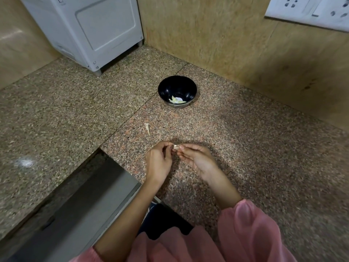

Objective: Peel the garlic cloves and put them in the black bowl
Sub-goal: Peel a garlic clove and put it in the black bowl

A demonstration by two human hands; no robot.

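A small pale garlic clove (176,147) is pinched between the fingertips of my left hand (159,162) and my right hand (196,157), just above the granite counter. Both hands meet at the clove, fingers curled round it. The black bowl (164,86) stands on the counter beyond my hands, a short reach farther back. Pale garlic pieces (176,100) lie in its bottom.
A scrap of garlic skin or stem (147,127) lies on the granite counter (264,148) between hands and bowl. A white appliance (90,31) stands at the back left. Wood-look walls close the corner; a socket plate (309,12) sits top right. The counter's edge drops off at lower left.
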